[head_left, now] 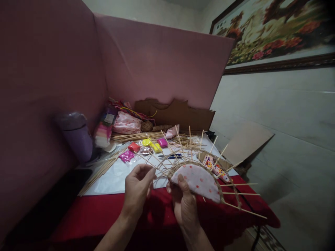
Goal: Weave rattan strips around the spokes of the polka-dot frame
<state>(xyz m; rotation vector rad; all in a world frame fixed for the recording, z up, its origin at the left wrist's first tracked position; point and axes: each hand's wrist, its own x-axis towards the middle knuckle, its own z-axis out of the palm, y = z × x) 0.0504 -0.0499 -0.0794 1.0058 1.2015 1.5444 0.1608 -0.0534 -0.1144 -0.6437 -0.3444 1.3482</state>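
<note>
My right hand (185, 202) grips a half-round fan-like piece (197, 181) by its lower left corner, thumb on the front. White cloth with red dots covers its middle, and brown twine edges the curve. Thin wooden sticks (227, 168) radiate outward from it, with a looser arc of twine (237, 197) crossing them further out. Just left of the piece, my left hand (138, 184) is closed in a pinch, thumb against fingers, near the leftmost sticks. What lies between those fingertips is too fine to make out.
Dark-handled scissors (171, 156) lie behind the piece on white sheeting (112, 179). Coloured packets (134, 147), bundled sticks (101, 174) and a twine ball (147, 126) are further back. A purple tumbler (78, 139) stands left. Pink panels (162, 66) and cardboard (175, 113) bound the red-covered table (104, 216).
</note>
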